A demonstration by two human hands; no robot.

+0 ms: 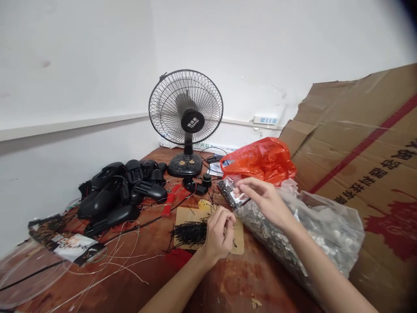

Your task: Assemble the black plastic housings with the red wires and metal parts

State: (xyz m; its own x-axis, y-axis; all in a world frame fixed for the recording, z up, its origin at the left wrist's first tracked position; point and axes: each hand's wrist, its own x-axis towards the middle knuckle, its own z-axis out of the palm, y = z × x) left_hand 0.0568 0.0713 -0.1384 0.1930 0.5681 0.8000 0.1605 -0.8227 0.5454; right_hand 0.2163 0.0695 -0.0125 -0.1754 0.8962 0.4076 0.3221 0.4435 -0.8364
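My left hand (219,234) hovers curled over a pile of thin black pins (189,232) lying on a brown cardboard piece (185,214); its fingers pinch together, and whether they hold a pin is too small to tell. My right hand (262,196) grips the open mouth of a small clear plastic bag of small dark parts (228,191), just right of the left hand. Under my right forearm lies a large clear bag of silvery small parts (325,230).
A black desk fan (185,121) stands at the back. Several black plastic housings (120,191) are heaped at the left, with loose wires (110,265) in front. An orange plastic bag (260,158) lies behind my hands. A big cardboard box (365,143) fills the right side.
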